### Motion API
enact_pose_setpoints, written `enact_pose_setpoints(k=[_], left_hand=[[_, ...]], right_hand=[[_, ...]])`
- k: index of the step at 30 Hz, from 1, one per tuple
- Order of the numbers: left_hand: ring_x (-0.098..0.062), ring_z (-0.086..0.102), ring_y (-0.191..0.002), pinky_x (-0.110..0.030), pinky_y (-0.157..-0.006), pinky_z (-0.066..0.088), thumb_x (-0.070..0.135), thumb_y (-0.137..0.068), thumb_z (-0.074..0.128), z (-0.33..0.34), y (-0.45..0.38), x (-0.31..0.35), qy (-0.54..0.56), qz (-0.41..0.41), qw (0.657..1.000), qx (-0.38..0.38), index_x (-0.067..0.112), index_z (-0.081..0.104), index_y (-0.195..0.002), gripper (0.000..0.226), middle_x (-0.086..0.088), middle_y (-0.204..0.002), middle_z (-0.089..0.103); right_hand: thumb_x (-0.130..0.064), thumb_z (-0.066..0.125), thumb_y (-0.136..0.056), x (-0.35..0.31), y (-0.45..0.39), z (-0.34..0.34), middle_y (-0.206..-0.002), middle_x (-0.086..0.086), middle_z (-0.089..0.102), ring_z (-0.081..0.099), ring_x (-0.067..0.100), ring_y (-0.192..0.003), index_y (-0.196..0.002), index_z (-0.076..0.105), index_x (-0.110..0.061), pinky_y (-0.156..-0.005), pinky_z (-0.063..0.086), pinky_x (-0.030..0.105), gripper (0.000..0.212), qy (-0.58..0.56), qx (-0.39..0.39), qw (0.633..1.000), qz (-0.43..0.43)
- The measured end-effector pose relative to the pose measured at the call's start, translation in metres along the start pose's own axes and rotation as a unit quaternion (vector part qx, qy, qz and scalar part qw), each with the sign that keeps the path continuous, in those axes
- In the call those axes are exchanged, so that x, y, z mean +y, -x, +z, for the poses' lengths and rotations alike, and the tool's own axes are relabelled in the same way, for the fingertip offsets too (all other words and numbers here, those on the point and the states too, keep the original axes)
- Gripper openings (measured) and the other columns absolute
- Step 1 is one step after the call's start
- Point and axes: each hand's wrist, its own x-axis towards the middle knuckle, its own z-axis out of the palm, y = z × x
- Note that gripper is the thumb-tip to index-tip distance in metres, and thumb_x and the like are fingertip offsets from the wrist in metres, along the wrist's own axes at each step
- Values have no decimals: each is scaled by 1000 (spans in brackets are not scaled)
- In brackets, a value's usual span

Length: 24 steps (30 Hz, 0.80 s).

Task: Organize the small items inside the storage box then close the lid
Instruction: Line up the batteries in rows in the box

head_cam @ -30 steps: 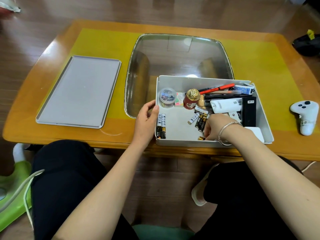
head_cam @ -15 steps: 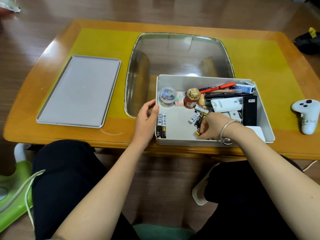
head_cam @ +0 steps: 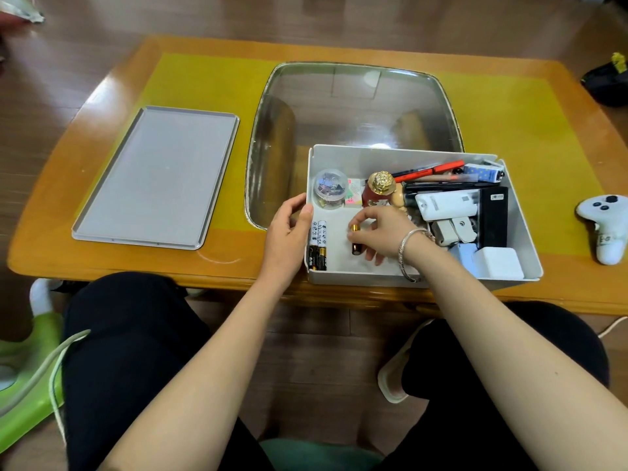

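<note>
An open grey storage box (head_cam: 394,154) stands at the table's near edge. My left hand (head_cam: 289,232) grips its left wall. Inside the box, my right hand (head_cam: 382,229) pinches a black-and-gold battery (head_cam: 355,239) above the bare floor of the box. Several batteries (head_cam: 318,244) lie in a neat row against the left wall. A clear round tub (head_cam: 330,188), a red bottle with a gold cap (head_cam: 380,188), pens (head_cam: 431,169), a white device (head_cam: 447,205), a black case (head_cam: 493,220) and white chargers (head_cam: 498,263) fill the back and right. The grey lid (head_cam: 156,176) lies flat to the left.
The wooden table has a yellow mat (head_cam: 204,86) and a glass inset (head_cam: 353,107) behind the box. A white game controller (head_cam: 603,226) lies to the right of the box. A black bag (head_cam: 606,81) sits at the far right. My knees are under the table edge.
My right hand has lifted a battery out of the loose pile at mid-box and carried it left toward the row of batteries. My left hand stays on the box wall.
</note>
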Motion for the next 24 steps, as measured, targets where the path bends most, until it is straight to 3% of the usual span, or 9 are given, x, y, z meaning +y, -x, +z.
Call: enact_pose_setpoints(k=[3,6,10,14,17,21,24], left_hand=[[2,57,-104,-17,-80,50,32,-98,49,0,0,0,0,2,1000,0,22,54,-127,31,13,-114,61],[13,56,-96,-10,-73,49,31,-98,49,0,1,0,2,3,1000,-1,22,54,-125,29,21,-106,59],[8,57,-101,-15,-78,50,32,-98,49,0,1,0,1,4,1000,-1,23,54,-126,30,18,-109,60],[1,57,-103,-19,-80,51,30,-99,48,0,1,1,-1,4,1000,2,20,53,-129,32,13,-113,60],[1,58,-100,-20,-80,52,30,-99,48,0,1,2,-1,3,1000,2,19,53,-130,33,15,-109,60],[-1,57,-102,-18,-80,51,30,-99,48,1,1,2,-3,4,1000,6,18,53,-130,34,12,-113,60],[-1,58,-101,-20,-81,51,30,-99,49,1,1,3,-1,1,1000,6,18,53,-130,34,14,-110,60]], right_hand=[[-13,66,-85,-4,-4,7,-60,10,63,59,16,-39,-96,58,-13,-46,57,34,14,-29,-10,999,13],[-12,72,-80,-5,-6,12,-57,11,64,61,20,-43,-92,58,-14,-45,56,33,18,-26,-41,998,27],[-16,74,-79,-5,-5,20,-59,9,66,63,14,-43,-90,62,-18,-44,54,27,17,27,-65,997,26],[-15,68,-84,-5,-7,21,-68,12,69,65,20,-50,-93,65,-16,-49,58,34,9,10,-39,999,19],[-12,70,-82,-5,-7,19,-71,10,71,69,24,-60,-95,66,-17,-58,59,38,15,64,-22,998,11],[-8,72,-78,-3,-3,23,-67,7,70,64,10,-50,-99,61,-16,-49,52,23,25,70,-47,996,14],[-8,74,-76,-6,-2,24,-78,3,72,67,12,-74,-98,66,-11,-75,54,27,23,105,-70,992,-12]])
